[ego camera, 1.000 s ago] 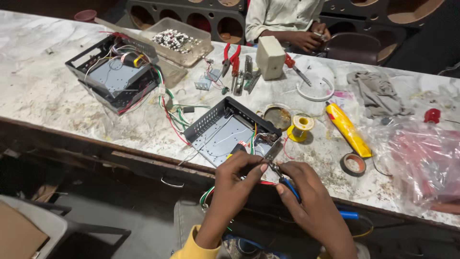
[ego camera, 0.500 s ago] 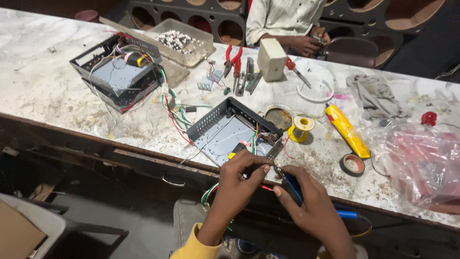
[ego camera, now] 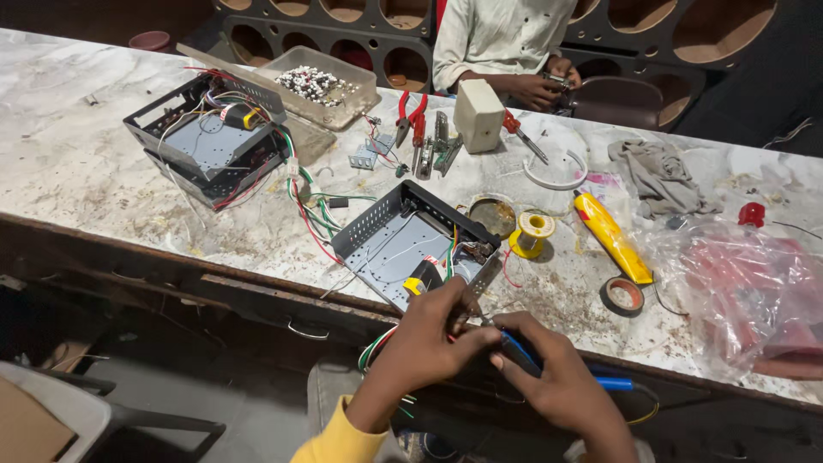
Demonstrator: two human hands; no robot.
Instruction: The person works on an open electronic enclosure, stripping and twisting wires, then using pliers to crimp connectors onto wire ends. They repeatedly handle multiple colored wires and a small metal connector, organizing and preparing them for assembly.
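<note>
At the counter's near edge, the left hand (ego camera: 429, 339) pinches wires while the right hand's (ego camera: 557, 381) fingers close around a blue-handled soldering iron (ego camera: 520, 352); the open metal chassis (ego camera: 410, 244) just beyond looks half wired, loose leads trailing; farther off, a second chassis (ego camera: 206, 141) sits wired

- L hand (ego camera: 429, 343) pinches wires at near edge of open metal chassis (ego camera: 411, 244) on bench (ego camera: 77, 171).
- R hand (ego camera: 557, 377) holds blue-handled soldering iron (ego camera: 523, 351), tip twd chassis corner.
- Solder spool (ego camera: 531, 233) just beside chassis; yellow tube (ego camera: 610, 236) further R.
</note>
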